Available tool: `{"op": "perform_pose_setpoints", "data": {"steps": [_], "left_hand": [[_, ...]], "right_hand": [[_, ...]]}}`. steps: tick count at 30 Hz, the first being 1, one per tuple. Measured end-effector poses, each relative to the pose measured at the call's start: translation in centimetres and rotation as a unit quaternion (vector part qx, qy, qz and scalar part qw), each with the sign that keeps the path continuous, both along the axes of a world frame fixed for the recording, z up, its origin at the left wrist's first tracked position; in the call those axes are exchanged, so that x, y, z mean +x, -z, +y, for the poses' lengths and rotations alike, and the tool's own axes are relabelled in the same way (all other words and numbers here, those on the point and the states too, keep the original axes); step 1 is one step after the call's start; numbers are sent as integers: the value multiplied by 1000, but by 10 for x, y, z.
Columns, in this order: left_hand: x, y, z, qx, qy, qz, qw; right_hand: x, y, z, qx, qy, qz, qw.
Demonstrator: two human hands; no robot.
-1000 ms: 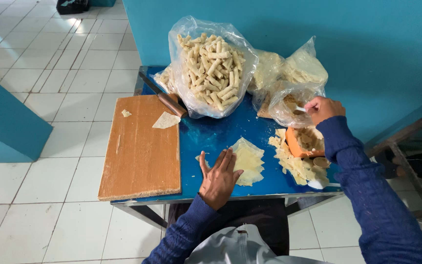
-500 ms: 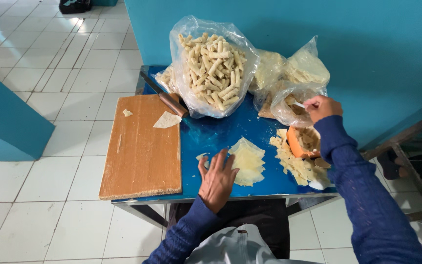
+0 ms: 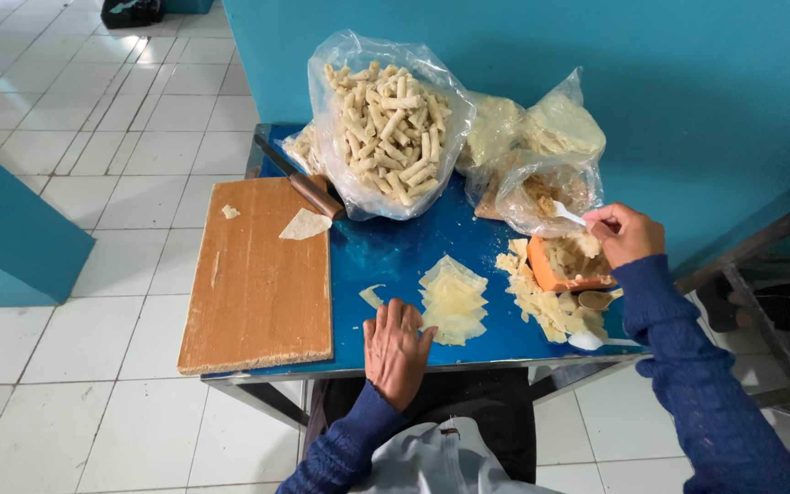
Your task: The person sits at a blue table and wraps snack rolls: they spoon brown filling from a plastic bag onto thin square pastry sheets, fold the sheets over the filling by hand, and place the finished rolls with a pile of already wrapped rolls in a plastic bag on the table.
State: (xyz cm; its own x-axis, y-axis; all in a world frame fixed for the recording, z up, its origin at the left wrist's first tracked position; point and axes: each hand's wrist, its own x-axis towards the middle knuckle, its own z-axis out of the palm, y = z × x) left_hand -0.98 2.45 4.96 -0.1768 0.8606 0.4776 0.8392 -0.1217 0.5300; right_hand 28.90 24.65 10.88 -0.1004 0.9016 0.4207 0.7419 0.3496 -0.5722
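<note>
My left hand point(image 3: 395, 350) lies flat on the blue table point(image 3: 386, 256), fingers apart, touching the left edge of a stack of thin pale wrapper squares point(image 3: 451, 297). My right hand point(image 3: 625, 233) grips a white spoon point(image 3: 567, 213) over an orange bowl of filling point(image 3: 565, 266). Loose wrapper pieces point(image 3: 546, 306) lie in front of the bowl. A small wrapper scrap point(image 3: 371, 295) sits just beyond my left fingers.
A wooden board point(image 3: 258, 274) covers the table's left side, a wrapper piece point(image 3: 304, 224) on its corner. A knife with a brown handle point(image 3: 304, 183) lies behind it. A clear bag of rolled sticks point(image 3: 386, 123) and smaller bags point(image 3: 532, 155) stand at the back against the teal wall.
My left hand has settled flat beside the wrapper stack. My right hand has kept the spoon near the bowl and shifted only slightly.
</note>
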Motion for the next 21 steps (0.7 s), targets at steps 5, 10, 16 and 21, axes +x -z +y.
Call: {"op": "perform_pose_setpoints", "data": {"steps": [5,10,16,21], "left_hand": [[1,1,-1,17,9,-17,1000],[4,-1,2,39,26,-27,999],[7,2,0,67,48,-83,993],[7,7,-3,61,64,-179,980]], "right_hand": [[6,10,-6,4,8,1,1000],[12,14,-6,-4,-6,39,999],[18,10,-23,-32,-32,76,996],[3,26,-78,-98,-126,87,983]]}}
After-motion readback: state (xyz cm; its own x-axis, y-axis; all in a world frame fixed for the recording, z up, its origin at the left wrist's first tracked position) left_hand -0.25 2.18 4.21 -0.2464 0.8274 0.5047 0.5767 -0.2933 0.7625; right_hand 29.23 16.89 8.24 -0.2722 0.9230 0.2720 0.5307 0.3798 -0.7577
